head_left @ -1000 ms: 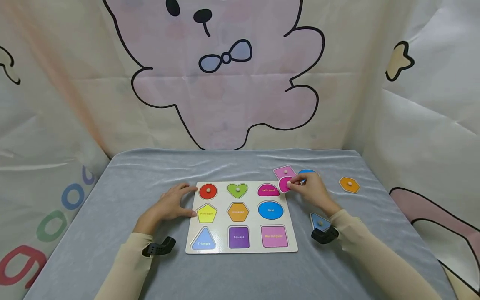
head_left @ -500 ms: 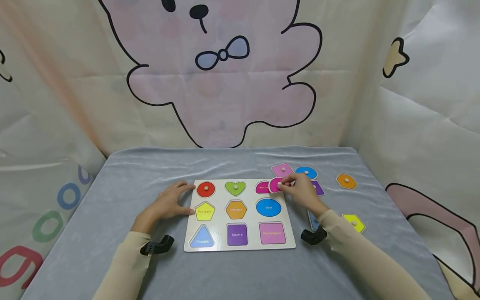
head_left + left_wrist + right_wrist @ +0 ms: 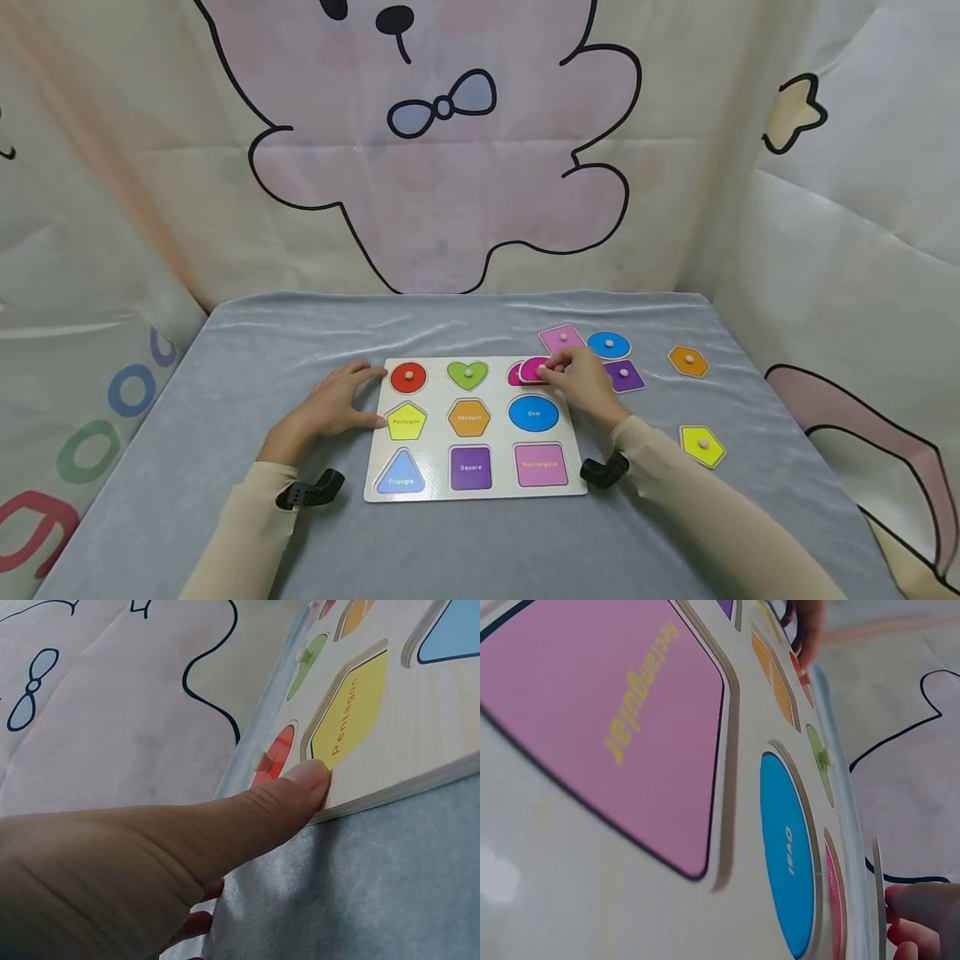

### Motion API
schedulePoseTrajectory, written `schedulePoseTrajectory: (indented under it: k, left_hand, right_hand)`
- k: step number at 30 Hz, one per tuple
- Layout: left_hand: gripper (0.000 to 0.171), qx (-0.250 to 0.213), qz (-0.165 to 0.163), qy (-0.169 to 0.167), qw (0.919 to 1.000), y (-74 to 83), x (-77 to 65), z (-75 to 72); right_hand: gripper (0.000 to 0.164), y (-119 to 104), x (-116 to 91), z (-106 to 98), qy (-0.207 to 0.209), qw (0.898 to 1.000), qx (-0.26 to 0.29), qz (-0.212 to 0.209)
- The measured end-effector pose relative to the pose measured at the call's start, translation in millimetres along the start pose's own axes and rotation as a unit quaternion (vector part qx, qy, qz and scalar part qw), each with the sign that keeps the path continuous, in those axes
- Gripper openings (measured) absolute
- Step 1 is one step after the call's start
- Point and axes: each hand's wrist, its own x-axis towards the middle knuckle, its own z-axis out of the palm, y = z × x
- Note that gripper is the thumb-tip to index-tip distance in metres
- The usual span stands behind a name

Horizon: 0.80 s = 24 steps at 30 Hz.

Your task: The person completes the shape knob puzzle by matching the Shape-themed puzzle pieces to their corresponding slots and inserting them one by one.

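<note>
A white shape-puzzle board (image 3: 437, 433) lies on the grey cloth. My left hand (image 3: 326, 408) rests along its left edge, fingertips near the top corner, and the thumb (image 3: 304, 780) presses on the rim beside the yellow pentagon slot (image 3: 352, 712). With thumb and fingers, my right hand (image 3: 585, 385) pinches the knob of a magenta half-round puzzle piece (image 3: 532, 369). This piece overlaps the magenta half-round slot (image 3: 513, 374) at the board's top right, and shows edge-on in the right wrist view. A red circle piece (image 3: 408, 378) and a green heart piece (image 3: 467, 375) sit in their slots.
Loose knobbed pieces lie right of the board: a pink rectangle (image 3: 559, 337), a blue oval (image 3: 608, 344), a purple square (image 3: 624, 377), an orange hexagon (image 3: 688, 361) and a yellow pentagon (image 3: 703, 447). Printed curtains stand behind and beside the table.
My right hand has moved left with the half-round piece, from beside the board to over its matching slot. The blue triangle piece is now hidden behind the right arm. My left hand stays put.
</note>
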Motion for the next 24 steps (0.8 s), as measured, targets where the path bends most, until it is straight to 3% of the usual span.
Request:
schedulePoseTrajectory:
  k: [11,24]
  left_hand:
    - [0.084,0.002,0.003,0.002,1.0,-0.9,-0.9,0.5]
    - [0.084,0.004,0.005,0.006,1.0,-1.0,-0.2,1.2]
  right_hand:
    - [0.019,-2.8,5.1,17.4,-0.018,1.0,-0.009,0.001]
    - [0.019,-6.3,5.7,20.8,-0.014,0.999,-0.035,0.0]
